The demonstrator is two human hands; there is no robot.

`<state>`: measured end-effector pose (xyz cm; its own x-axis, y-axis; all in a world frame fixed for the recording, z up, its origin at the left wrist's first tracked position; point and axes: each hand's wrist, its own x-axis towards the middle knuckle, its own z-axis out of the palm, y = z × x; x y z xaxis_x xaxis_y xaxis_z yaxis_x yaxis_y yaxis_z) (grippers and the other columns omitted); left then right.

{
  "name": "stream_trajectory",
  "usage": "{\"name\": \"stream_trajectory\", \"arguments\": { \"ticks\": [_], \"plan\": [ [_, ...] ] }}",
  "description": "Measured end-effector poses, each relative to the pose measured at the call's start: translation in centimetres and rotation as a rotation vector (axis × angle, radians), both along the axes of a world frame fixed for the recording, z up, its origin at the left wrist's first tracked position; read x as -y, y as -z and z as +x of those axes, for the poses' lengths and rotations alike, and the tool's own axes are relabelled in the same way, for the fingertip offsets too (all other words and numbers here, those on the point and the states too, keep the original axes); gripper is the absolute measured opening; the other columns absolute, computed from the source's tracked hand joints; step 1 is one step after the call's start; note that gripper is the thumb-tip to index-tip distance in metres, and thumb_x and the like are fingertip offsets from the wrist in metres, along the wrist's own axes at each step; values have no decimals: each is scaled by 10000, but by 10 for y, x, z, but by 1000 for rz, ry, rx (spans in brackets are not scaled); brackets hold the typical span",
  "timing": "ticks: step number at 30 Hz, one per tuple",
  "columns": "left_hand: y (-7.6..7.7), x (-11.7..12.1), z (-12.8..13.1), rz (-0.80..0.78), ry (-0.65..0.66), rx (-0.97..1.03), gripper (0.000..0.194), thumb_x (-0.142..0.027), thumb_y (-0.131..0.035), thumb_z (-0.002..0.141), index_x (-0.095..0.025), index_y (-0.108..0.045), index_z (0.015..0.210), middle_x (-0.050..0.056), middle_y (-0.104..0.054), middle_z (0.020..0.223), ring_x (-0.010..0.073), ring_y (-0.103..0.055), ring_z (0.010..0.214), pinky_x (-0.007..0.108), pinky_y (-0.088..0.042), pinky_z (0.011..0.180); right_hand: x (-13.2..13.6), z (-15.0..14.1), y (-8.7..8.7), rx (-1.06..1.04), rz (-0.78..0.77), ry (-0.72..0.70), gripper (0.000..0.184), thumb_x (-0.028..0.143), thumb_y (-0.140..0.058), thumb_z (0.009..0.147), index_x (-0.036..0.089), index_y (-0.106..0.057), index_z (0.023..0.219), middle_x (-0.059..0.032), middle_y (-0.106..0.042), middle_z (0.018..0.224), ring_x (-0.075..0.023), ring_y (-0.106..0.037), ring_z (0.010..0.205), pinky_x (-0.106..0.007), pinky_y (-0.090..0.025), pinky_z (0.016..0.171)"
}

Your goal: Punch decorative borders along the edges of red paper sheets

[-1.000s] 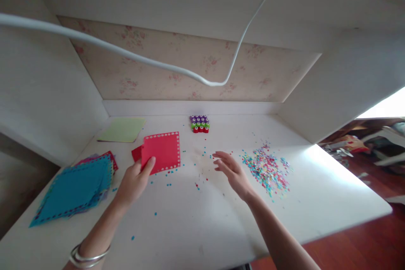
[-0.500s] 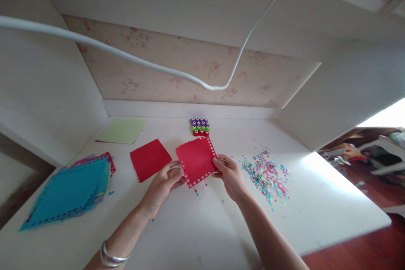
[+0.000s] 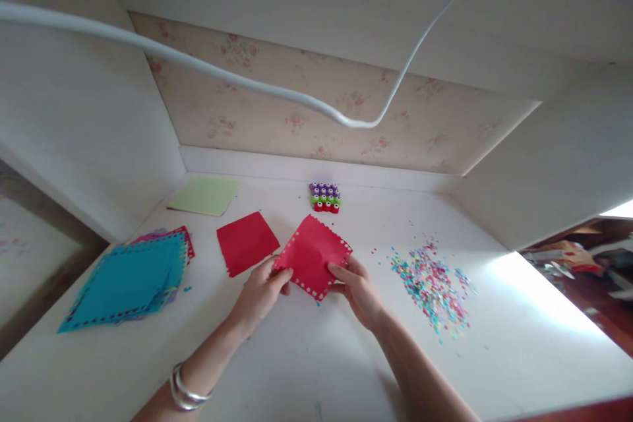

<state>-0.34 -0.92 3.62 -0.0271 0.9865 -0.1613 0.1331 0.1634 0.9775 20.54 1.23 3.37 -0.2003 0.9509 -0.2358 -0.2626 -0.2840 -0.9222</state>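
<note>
A red paper square with punched holes along its edges (image 3: 312, 254) is held just above the white desk, turned like a diamond. My left hand (image 3: 262, 291) pinches its left corner, and my right hand (image 3: 357, 290) grips its lower right edge with the thumb on top. A second red square (image 3: 246, 250) lies flat on the desk just left of it. At the back middle stands a cluster of small purple, green and red paper punches (image 3: 325, 197).
A stack of punched sheets with a teal one on top (image 3: 129, 280) lies at the left. A pale green sheet (image 3: 205, 194) rests at the back left. A pile of coloured paper confetti (image 3: 431, 281) spreads at the right. A white cable (image 3: 277, 91) hangs overhead.
My left hand lifted the punched red square off the other red sheet and brought it to the middle. My right hand took hold of it, and both hands rotated it.
</note>
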Motion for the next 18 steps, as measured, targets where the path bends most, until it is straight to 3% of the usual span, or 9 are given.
{"name": "stream_trajectory", "arguments": {
  "ticks": [4,8,11,15,18],
  "plan": [
    [-4,0,-3,-13,11,91,225,-384,-628,810,-185,-610,705,-20,-599,577,173,-582,591,272,-442,612,-9,1,-3,0,2,20,330,371,-800,731,151,-704,958,-75,-741,856,-155,-651,621,-251,-532,542],
    [-8,4,4,-17,94,371,345,-465,-653,827,-183,-650,1026,53,-697,912,205,-654,828,304,-516,740,-6,-13,-2,-114,-37,119,327,373,-808,721,180,-701,963,-73,-743,948,-174,-682,709,-294,-578,644],
    [-5,7,12,-33,188,353,444,-459,-695,810,-165,-643,1139,101,-701,1061,245,-651,974,331,-529,827,4,-30,2,-178,-61,127,327,380,-798,735,209,-684,989,-70,-724,1056,-187,-693,837,-310,-577,756],
    [8,4,16,-39,-18,219,372,-440,-649,830,-137,-650,1046,92,-721,929,214,-678,738,334,-566,692,3,-34,8,-75,-36,24,361,431,-765,753,221,-636,1016,-65,-712,1016,-186,-683,813,-304,-562,697],
    [13,0,8,-13,-90,143,294,-388,-637,825,-143,-623,988,44,-692,771,176,-641,609,284,-543,559,-28,-17,14,287,115,77,334,518,-637,818,215,-606,954,-51,-694,930,-186,-668,789,-292,-542,640]
  ]
}}
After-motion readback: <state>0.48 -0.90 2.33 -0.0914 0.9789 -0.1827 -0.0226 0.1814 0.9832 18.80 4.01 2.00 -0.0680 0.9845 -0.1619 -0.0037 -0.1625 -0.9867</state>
